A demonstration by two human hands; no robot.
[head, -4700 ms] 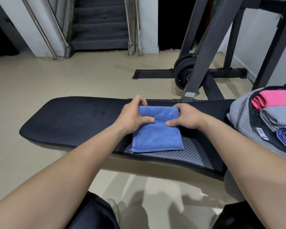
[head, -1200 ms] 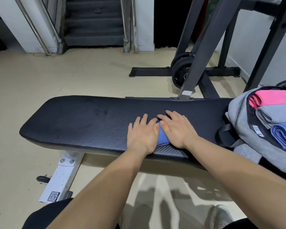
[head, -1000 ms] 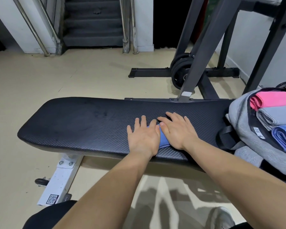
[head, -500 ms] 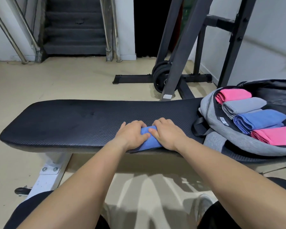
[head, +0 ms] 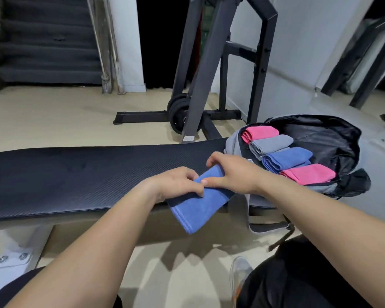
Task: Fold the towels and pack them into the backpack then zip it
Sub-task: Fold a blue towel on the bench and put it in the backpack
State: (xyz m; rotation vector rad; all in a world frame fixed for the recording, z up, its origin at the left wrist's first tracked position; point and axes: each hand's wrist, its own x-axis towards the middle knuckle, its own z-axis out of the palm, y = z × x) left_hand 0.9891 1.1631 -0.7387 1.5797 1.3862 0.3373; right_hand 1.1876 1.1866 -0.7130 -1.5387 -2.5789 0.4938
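**Fig. – Both hands on a folded towel at the bench edge**

Your left hand (head: 176, 183) and right hand (head: 233, 174) hold the folded blue towel (head: 198, 207) btwn them.
- Left: fingers curled in at the towel's left edge, thumb pressed on its top face, i.e. a pinch.
- Right: fingers curled over the far end, thumb lying along the top, its tip just beside the left thumb.

The towel slants. Its far end sits under your right fingers. Its near end sticks out below both thumbs, past the near edge of the bench pad (head: 76, 174). Whether its underside touches the pad cannot be told.

Just right of your right knuckles lies the backpack (head: 333, 138) (grey shell, black lining), unzipped & gaping, on the pad's right end. Inside are four folded towels, side by side and touching, far to near: pink towel (head: 260, 132), grey towel (head: 269, 145), blue towel (head: 285, 160), second pink towel (head: 309, 175). A grey strap (head: 240, 212) hangs below your right wrist.

Bkgd, beyond the fingertips: rack frame (head: 200, 74) w/ weight plates (head: 178, 114) at its foot. Stairs (head: 49, 41) are far left.
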